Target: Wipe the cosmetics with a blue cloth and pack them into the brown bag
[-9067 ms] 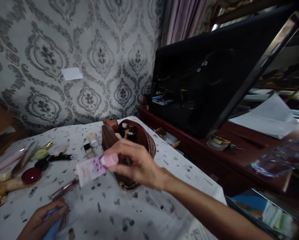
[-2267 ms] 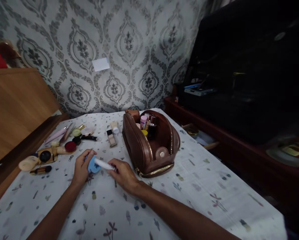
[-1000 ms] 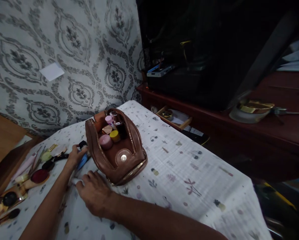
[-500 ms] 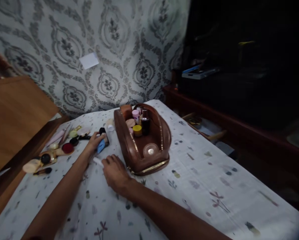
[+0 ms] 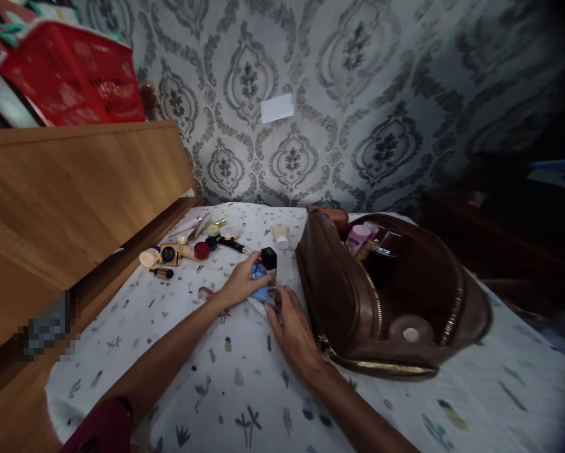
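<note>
Damask-patterned wallpaper (image 5: pixel 292 157) at the back, white printed cloth (image 5: pixel 245 384) over the worktop. My left grip (image 5: pixel 238 284) is closed on a black-capped bottle (image 5: pixel 268 259), blue cloth (image 5: pixel 260 283) bunched against it. My right grip (image 5: pixel 292 324) has fingers curled at the bottle's lower end; can't tell if they're clenched on it. Something white pokes out under the blue cloth, mostly hidden.

Just beyond the bottle: cream tube (image 5: pixel 280 234), white cap toward me. Small pinkish item (image 5: pixel 206 293) by my left forearm, too blurry to name. Left of my hands, cosmetics cluster: black pen-like item (image 5: pixel 233 244), dark red round item (image 5: pixel 201 251), green round item (image 5: pixel 213 230), gold square compact (image 5: pixel 170 254), pink tube (image 5: pixel 185 226).

Brown leather bag (image 5: pixel 332 277) right of my right grip, upright, unzipped, pink-capped container (image 5: pixel 358 236) inside. Far left, red basket (image 5: pixel 94 78) above a wooden panel (image 5: pixel 79 182). White paper (image 5: pixel 277 108) on the wallpaper.
</note>
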A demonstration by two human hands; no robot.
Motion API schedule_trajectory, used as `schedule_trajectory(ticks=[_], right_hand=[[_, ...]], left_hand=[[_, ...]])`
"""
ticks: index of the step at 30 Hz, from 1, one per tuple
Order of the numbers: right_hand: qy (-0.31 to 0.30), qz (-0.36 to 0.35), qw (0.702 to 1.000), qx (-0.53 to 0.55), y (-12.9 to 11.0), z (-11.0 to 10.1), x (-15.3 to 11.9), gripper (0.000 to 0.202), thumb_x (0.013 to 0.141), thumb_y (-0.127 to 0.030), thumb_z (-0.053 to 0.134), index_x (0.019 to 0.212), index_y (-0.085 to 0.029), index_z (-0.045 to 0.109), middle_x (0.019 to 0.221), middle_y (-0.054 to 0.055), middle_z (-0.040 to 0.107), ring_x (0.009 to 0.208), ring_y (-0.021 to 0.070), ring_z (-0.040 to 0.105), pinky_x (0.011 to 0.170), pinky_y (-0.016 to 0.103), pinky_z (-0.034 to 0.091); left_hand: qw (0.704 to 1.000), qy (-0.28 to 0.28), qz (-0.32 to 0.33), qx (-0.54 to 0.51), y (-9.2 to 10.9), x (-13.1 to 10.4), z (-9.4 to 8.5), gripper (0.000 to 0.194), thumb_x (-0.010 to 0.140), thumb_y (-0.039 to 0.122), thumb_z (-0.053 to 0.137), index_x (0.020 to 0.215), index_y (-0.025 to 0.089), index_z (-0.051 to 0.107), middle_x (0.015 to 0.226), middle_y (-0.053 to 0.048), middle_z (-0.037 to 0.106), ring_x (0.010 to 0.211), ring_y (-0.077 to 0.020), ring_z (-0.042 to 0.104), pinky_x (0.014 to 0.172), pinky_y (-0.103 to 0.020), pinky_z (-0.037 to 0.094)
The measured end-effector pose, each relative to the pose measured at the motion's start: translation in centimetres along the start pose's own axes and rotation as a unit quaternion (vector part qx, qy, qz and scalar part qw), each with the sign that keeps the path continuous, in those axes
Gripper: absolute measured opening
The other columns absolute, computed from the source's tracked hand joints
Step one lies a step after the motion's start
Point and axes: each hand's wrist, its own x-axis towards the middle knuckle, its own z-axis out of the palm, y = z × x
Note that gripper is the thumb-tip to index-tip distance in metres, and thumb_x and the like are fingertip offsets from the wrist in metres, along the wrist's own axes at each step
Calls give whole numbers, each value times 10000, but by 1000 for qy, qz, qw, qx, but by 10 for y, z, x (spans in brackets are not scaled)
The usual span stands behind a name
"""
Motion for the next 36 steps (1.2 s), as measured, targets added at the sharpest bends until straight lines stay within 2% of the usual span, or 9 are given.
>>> schedule_trajectory(ticks=[7,14,17,21,24,27,30,33,36], right_hand=[[-2,52,997,55,-5,-8,3,463,957,-443,427,1328,-171,473,1256,166,622,1124,268,626,949,447,522],[20,99,987,124,-14,-11,20,496,923,-529,475,1271,-176,496,1189,141,668,1031,236,661,861,367,547],[45,92,985,138,-18,-9,28,492,907,-526,506,1262,-185,522,1175,122,676,1033,227,655,860,349,541],[42,86,984,148,-18,-4,28,472,899,-514,526,1233,-182,561,1166,120,681,1040,236,648,889,370,526],[32,90,982,165,-14,-1,23,444,889,-516,553,1180,-183,595,1109,110,701,991,237,660,863,367,530],[37,108,976,183,-9,3,19,440,867,-529,579,1128,-176,614,1042,104,718,922,234,673,821,361,536],[60,116,972,198,-8,4,18,426,860,-515,575,1103,-167,616,998,101,724,886,229,672,791,352,537],[52,108,975,187,-9,4,18,359,887,-460,557,1093,-171,615,972,87,716,825,204,660,760,331,532],[43,71,985,153,-12,3,15,320,912,-325,537,1189,-175,590,1060,96,691,912,211,645,835,358,528]], left_hand=[[984,-43,71,160,5,-17,-4,321,886,359,609,1169,222,544,1050,-48,692,935,-222,658,823,-297,483],[976,-79,103,177,9,-19,-4,397,863,229,614,1253,244,539,1222,-50,680,1087,-230,661,907,-303,499],[972,-96,109,184,14,-22,-5,426,866,198,592,1284,238,516,1276,-62,650,1166,-234,629,976,-315,490],[975,-92,100,174,17,-32,-10,466,884,196,565,1339,215,470,1288,-101,617,1177,-250,611,1007,-353,487],[981,-65,98,156,15,-40,-14,461,886,200,549,1340,216,470,1282,-106,608,1183,-245,597,1011,-362,485],[988,-19,107,109,13,-44,-16,353,891,236,558,1241,195,541,1194,-102,646,1115,-234,619,981,-349,491],[994,69,68,53,18,-45,-16,246,895,279,577,1128,202,587,1041,-59,679,941,-201,642,865,-318,513],[986,165,32,8,30,-44,-14,198,930,324,557,1084,203,587,967,-33,664,846,-170,619,772,-283,497],[972,203,119,7,46,-46,-10,192,959,322,531,1100,200,576,1036,-55,639,955,-182,612,858,-308,487]])
